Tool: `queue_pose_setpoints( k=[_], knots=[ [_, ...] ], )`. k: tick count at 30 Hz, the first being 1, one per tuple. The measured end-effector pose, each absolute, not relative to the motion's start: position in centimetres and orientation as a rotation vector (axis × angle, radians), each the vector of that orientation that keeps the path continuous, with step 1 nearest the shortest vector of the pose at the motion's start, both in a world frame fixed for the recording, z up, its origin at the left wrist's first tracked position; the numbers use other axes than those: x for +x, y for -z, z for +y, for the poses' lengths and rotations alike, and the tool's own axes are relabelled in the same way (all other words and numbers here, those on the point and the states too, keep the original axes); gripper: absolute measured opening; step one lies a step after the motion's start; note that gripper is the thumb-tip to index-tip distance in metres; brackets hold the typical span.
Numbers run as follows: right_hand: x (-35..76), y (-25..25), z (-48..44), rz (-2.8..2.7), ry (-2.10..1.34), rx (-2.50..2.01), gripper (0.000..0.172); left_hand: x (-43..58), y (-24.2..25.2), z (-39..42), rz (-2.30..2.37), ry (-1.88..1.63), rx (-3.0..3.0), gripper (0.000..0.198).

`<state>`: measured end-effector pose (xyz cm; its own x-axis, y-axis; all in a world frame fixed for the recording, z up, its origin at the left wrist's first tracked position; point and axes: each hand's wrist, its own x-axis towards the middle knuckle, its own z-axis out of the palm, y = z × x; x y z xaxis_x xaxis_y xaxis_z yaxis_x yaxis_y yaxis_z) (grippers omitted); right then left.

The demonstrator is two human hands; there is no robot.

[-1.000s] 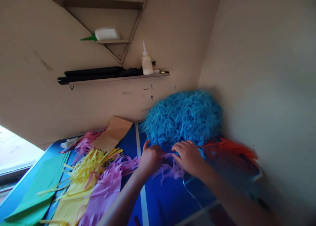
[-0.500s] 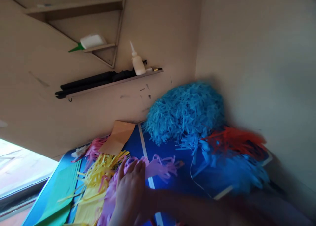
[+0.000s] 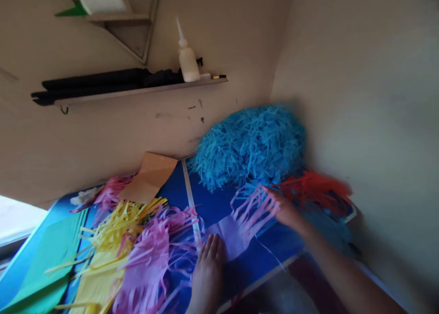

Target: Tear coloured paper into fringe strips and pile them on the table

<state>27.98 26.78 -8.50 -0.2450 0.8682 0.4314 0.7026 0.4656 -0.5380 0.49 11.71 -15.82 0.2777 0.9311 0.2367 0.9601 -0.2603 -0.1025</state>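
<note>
My left hand (image 3: 207,270) lies flat, fingers together, pressing the near end of a lilac fringed paper strip (image 3: 240,220) onto the blue table (image 3: 212,204). My right hand (image 3: 284,208) is at the strip's far fringed end, just below a big blue fringed paper ball (image 3: 250,142); its fingers are blurred and partly hidden behind the fringe. Red fringed paper (image 3: 315,188) lies to the right of that hand.
Pink fringed paper (image 3: 151,259), yellow fringed paper (image 3: 113,231), a green sheet (image 3: 41,259) and a brown sheet (image 3: 151,176) cover the table's left side. A wall shelf holds a white glue bottle (image 3: 187,57) and long black items (image 3: 99,83). Walls close the corner at the right.
The lilac strip has been spread out across the table. My right hand came back into view at its far end, and my left hand slid toward the near edge.
</note>
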Motion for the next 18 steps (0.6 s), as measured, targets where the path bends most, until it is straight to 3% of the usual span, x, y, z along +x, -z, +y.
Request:
queue_pose_setpoints(
  k=[4,7,9,13,15,18],
  knots=[
    [30.4,6.9,23.7,-1.831,0.114,-1.482,0.036,1.8,14.1,11.7,-2.026,0.202,-2.351,0.06],
    [26.0,8.5,19.9,-2.493,-0.175,-0.891,0.042,1.8,12.7,11.7,-2.143,0.244,-2.391,0.053],
    [23.0,10.2,18.9,-2.69,-0.424,-0.76,0.041,1.3,12.2,11.7,-2.176,0.289,-2.418,0.05],
    [20.8,12.4,20.6,-2.605,-0.682,-0.964,0.011,-0.5,11.8,11.7,-2.172,0.457,-2.467,0.034],
    [20.8,12.3,21.7,-2.549,-0.72,-1.04,0.01,-1.3,11.6,11.8,-2.205,0.528,-2.464,0.025],
    [20.2,11.3,22.6,-2.53,-0.718,-1.203,0.011,-1.6,11.0,12.3,-2.389,0.513,-2.335,0.03]
  ],
)
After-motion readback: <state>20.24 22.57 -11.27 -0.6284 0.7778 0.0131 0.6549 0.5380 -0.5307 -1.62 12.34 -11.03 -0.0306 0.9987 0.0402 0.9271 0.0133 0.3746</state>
